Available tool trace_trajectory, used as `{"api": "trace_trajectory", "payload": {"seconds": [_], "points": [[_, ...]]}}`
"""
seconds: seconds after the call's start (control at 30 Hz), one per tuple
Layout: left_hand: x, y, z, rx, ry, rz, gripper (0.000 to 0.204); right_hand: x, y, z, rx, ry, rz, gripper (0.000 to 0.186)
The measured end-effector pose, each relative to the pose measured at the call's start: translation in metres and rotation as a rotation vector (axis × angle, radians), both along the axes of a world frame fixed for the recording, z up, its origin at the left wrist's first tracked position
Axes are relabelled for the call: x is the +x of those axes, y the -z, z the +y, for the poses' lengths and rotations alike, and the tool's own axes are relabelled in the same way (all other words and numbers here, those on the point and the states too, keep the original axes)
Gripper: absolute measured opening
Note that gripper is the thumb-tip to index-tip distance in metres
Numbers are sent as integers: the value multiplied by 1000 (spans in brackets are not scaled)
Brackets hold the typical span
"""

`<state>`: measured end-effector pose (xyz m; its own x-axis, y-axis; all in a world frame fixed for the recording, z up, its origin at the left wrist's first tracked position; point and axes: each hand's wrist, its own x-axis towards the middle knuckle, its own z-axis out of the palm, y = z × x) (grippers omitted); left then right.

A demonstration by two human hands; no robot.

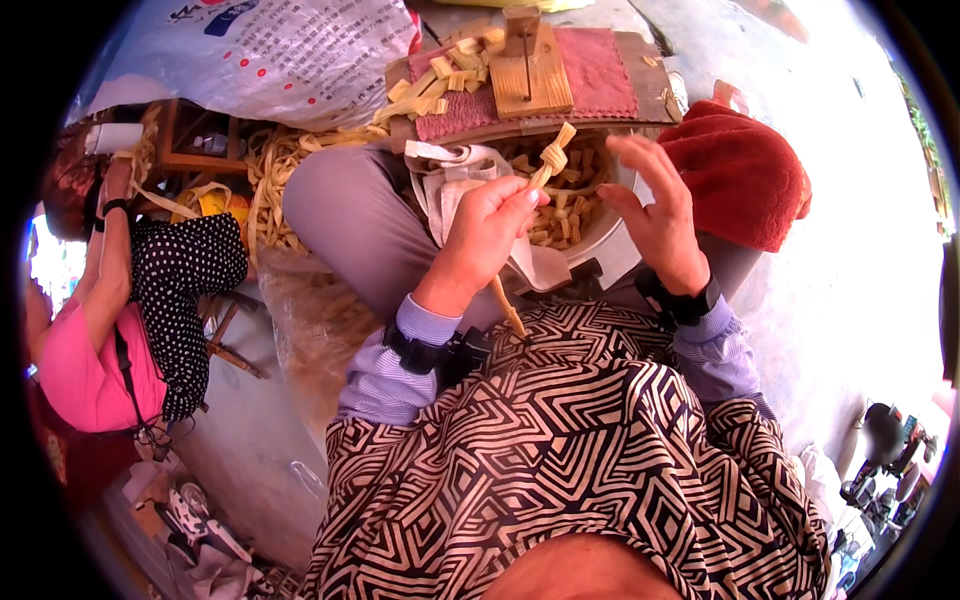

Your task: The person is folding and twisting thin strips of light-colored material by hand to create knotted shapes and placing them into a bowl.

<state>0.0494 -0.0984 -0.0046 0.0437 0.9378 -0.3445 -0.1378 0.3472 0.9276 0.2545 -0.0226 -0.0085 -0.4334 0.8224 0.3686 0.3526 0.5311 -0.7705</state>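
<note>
My left hand (480, 240) is closed around a pale yellow strip (552, 160). Its upper end stands above my fingers in a thick knot, and a tail hangs below toward my lap. To the right, my right hand (660, 210) is raised with fingers apart and nothing in it. Beneath both hands, between my knees, stands a white bucket (612, 250) holding many short knotted pieces (560, 215) of the same yellow material. A pale cloth (460, 180) drapes over the bucket's left side. What the strip is made of, I cannot tell for sure.
Beyond the bucket, a board with a pink cloth (600, 70) carries a wooden block (530, 80) and loose yellow pieces (440, 85). Long strips (275, 185) lie in a heap at left, near a white sack (270, 60). A red towel (735, 175) covers my right knee. Another person (120, 330) sits far left.
</note>
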Motion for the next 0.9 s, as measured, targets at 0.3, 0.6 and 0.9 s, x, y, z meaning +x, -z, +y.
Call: {"api": "trace_trajectory", "payload": {"seconds": [0.3,0.6,0.9], "points": [[12,1,8,302,64,371,19,-1,-8,26,-770,27,394,16],[-12,7,1,-211,-61,-377,24,-1,-3,22,-273,226,348,33],[8,10,36,-240,-202,-875,23,-31,-15,-33,289,-413,-3,37]]}}
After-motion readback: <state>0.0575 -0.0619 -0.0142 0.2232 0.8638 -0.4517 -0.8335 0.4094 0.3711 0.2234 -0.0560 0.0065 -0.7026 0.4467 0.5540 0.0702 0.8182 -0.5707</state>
